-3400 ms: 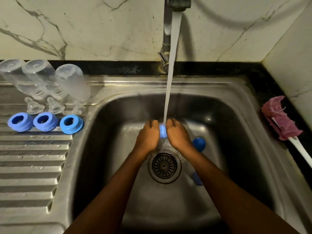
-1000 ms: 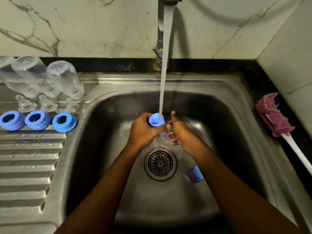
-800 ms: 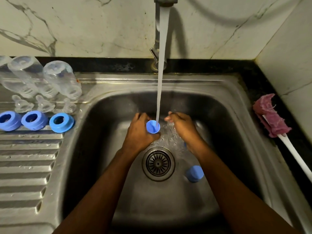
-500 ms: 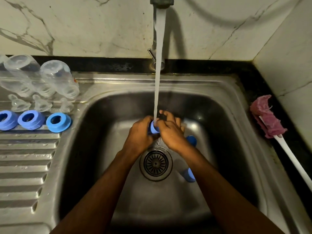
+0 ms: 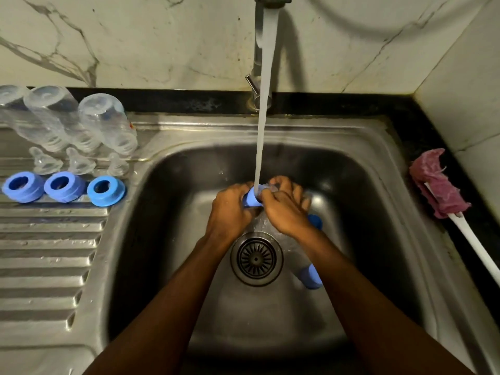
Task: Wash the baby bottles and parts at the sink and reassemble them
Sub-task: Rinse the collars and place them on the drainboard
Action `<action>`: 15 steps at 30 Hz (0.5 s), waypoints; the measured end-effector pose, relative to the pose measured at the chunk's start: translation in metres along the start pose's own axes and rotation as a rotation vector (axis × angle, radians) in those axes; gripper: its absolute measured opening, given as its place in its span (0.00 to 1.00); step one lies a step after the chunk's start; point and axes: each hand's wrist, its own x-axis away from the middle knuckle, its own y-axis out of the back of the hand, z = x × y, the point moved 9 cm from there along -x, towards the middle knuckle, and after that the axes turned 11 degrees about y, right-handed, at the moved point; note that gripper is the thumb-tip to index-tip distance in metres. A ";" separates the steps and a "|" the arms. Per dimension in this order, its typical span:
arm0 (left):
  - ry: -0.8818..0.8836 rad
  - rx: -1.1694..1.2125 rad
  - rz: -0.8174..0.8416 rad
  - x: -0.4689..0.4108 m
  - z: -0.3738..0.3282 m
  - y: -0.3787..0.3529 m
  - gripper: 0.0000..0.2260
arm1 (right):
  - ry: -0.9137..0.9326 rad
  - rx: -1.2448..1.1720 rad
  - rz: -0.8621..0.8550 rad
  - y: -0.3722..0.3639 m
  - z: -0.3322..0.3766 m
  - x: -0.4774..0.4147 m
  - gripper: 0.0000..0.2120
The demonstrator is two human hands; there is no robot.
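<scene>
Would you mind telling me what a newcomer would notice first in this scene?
First, the stream of tap water falling into the middle of the sink, where the left hand and right hand hold a blue cap under it. Then three blue rings lined up on the drainboard at left, with three clear bottles behind them, and the pink-headed brush on the right counter.

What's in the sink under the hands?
Below the held cap: the round drain and a loose blue cap beside it. Another blue piece peeks from behind the right hand, mostly covered, so I cannot tell what it is.
</scene>
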 end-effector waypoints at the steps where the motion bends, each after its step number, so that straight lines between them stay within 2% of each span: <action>1: -0.004 0.002 -0.004 0.001 -0.002 -0.002 0.15 | 0.037 0.037 -0.037 0.003 0.004 0.001 0.23; 3: -0.023 -0.019 0.009 0.001 -0.004 -0.004 0.12 | 0.025 -0.042 -0.072 -0.001 0.011 0.010 0.26; 6: -0.037 -0.069 -0.010 -0.003 0.001 0.001 0.14 | 0.007 -0.224 -0.049 -0.008 0.015 0.018 0.21; 8: 0.006 -0.026 -0.033 -0.006 0.007 0.007 0.17 | 0.034 -0.132 -0.023 0.001 0.014 0.013 0.20; 11: 0.032 -0.018 -0.015 -0.005 0.007 0.002 0.19 | 0.058 0.036 -0.099 0.017 0.013 0.007 0.25; 13: 0.006 -0.059 -0.005 -0.003 0.004 -0.002 0.16 | 0.021 -0.077 -0.133 0.010 0.018 0.010 0.28; 15: -0.006 -0.083 -0.011 -0.004 0.004 0.001 0.15 | 0.004 -0.211 -0.075 -0.005 0.019 0.014 0.25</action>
